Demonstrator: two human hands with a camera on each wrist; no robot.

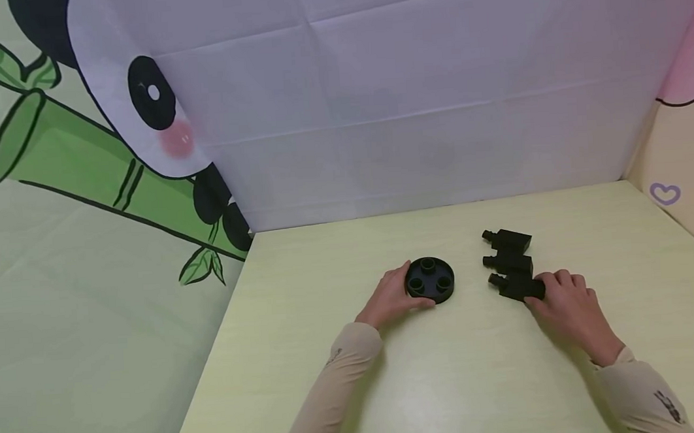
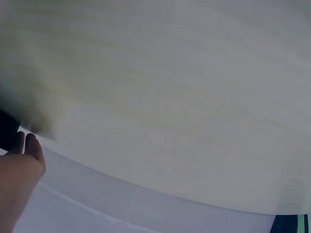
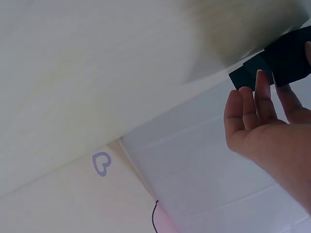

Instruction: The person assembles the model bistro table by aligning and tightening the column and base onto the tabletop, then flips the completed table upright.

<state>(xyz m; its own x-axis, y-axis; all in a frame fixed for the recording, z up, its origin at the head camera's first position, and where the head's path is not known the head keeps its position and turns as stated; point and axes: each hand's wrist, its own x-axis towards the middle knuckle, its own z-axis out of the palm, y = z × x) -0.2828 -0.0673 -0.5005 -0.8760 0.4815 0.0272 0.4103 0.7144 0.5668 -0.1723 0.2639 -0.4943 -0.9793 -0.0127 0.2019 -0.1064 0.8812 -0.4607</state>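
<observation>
The left hand (image 1: 389,296) has its grip on the near and left edges of a round black disc (image 1: 430,283), thumb along the near side and fingers at the left. The disc lies on the pale counter (image 1: 307,349), its three raised rings (spaced like the corners of a triangle) facing up. To its right, well apart from it, three black blocks stand in a close row running away from the person: a near block (image 1: 521,288), a middle block (image 1: 511,264) and a far block (image 1: 511,240). Each has a narrow stub pointing left, toward the disc. The right hand (image 1: 572,303) holds the near block, its grip narrow, thumb and fingers pinching the right end. Whether the blocks are joined or only touching, I cannot tell. Beige sleeves (image 1: 349,367) cover both forearms. Behind the counter hangs a white cloth (image 1: 377,110), with a green bamboo print (image 1: 78,149) to the left and a purple heart (image 1: 665,193) to the right.
</observation>
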